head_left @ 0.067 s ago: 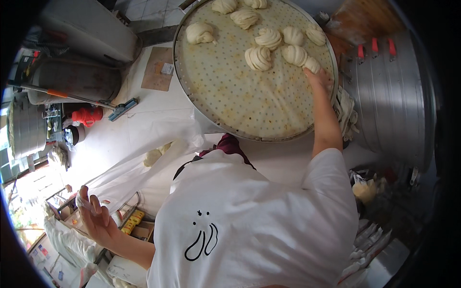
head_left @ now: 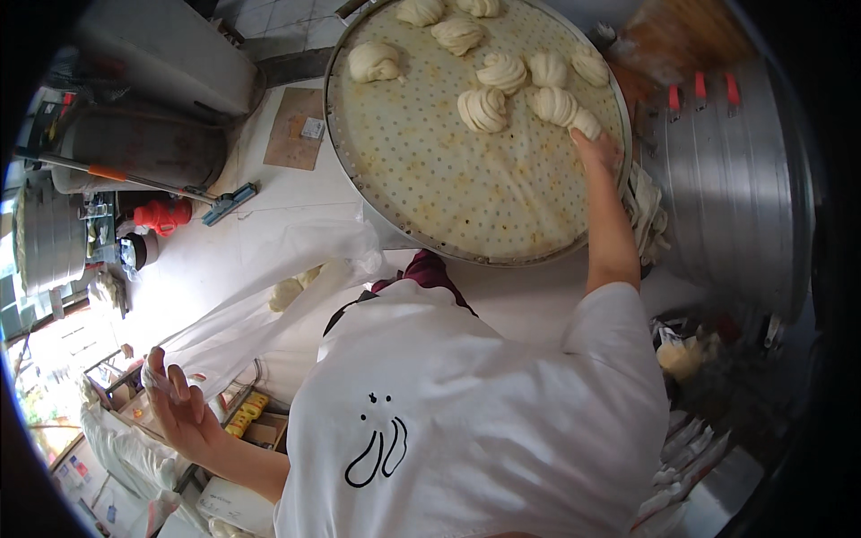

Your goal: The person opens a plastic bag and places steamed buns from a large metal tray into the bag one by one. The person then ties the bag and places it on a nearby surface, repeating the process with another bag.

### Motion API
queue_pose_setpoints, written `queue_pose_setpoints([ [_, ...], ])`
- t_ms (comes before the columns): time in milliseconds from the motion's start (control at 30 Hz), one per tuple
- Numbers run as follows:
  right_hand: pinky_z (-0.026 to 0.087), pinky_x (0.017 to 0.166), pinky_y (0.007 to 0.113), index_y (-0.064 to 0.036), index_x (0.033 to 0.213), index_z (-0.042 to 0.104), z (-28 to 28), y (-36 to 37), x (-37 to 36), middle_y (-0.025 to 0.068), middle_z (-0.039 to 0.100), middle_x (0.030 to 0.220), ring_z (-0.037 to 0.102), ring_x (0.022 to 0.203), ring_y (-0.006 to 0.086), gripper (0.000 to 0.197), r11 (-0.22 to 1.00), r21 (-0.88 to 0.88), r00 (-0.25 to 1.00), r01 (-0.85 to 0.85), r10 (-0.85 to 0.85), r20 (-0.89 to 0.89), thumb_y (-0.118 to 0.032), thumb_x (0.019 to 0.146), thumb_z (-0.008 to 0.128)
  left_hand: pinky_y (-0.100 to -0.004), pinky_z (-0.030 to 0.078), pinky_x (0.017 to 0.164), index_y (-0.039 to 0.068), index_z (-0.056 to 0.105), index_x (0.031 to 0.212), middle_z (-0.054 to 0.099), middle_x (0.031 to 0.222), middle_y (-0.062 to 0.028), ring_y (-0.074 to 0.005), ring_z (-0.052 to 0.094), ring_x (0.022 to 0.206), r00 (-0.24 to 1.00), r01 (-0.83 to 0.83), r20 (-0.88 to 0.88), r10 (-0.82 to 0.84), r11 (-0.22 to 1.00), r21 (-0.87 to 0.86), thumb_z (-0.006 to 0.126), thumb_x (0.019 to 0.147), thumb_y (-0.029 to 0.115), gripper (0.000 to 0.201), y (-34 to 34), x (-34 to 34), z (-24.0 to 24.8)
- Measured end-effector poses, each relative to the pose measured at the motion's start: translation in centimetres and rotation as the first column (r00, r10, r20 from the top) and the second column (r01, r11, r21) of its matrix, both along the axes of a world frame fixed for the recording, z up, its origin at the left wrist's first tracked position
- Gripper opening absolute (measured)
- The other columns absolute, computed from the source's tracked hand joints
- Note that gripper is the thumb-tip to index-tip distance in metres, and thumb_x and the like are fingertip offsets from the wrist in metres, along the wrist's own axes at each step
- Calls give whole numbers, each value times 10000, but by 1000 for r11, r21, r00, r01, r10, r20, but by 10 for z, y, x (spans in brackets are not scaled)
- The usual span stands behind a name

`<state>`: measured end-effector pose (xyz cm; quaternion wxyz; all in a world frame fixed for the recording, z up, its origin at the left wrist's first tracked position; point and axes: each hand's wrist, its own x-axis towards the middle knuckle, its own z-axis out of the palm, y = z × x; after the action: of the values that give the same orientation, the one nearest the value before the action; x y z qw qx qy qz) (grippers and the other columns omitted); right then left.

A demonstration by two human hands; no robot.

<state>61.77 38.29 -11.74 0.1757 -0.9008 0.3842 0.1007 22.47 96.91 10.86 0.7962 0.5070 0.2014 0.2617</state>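
Several twisted rolls of pale dough, such as the flower roll (head_left: pixel 482 109), sit on the far and right parts of a big round steamer tray (head_left: pixel 457 193) dotted with holes. At the tray's right side my right hand (head_left: pixel 601 152) is closed on a flower roll (head_left: pixel 587 124), which touches another roll (head_left: pixel 554 106) beside it. My left hand (head_left: pixel 186 408), low at the left, has its fingers curled round the edge of a clear plastic bag (head_left: pixel 260 296). The bag stretches toward the tray, and pale rolls (head_left: pixel 291 289) show inside it.
Stacked metal steamers (head_left: pixel 717 179) stand right of the tray, with a crumpled cloth (head_left: pixel 644 211) between. To the left are a squeegee (head_left: pixel 229 204), a red jug (head_left: pixel 163 216) and a brown board (head_left: pixel 294 130) on the floor. Shelving with yellow packets (head_left: pixel 247 414) lies near my left forearm.
My right hand and the roll in it have shifted very slightly right and nearer to me. The left hand and the bag stay where they were.
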Motion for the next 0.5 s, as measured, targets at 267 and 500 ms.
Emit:
queue_pose_setpoints([
  [267, 414, 993, 390, 27, 1360, 468, 26, -16, -53, 129, 543, 1314, 520, 1199, 272, 866, 786, 615, 946, -59, -153, 287, -483, 731, 774, -105, 361, 373, -152, 332, 1334, 420, 1386, -264, -84, 450, 738, 999, -4, 37, 3, 1000, 18, 485, 981, 130, 478, -18, 0, 2],
  [500, 458, 941, 358, 56, 1345, 456, 15, 19, -90, 138, 534, 1307, 543, 1171, 259, 771, 321, 923, 898, -210, -310, 312, -361, 779, 773, -98, 325, 372, -145, 365, 1321, 458, 1339, -251, -77, 429, 714, 1000, 9, 21, -10, 999, 40, 460, 988, 129, 441, -23, 6, 5],
])
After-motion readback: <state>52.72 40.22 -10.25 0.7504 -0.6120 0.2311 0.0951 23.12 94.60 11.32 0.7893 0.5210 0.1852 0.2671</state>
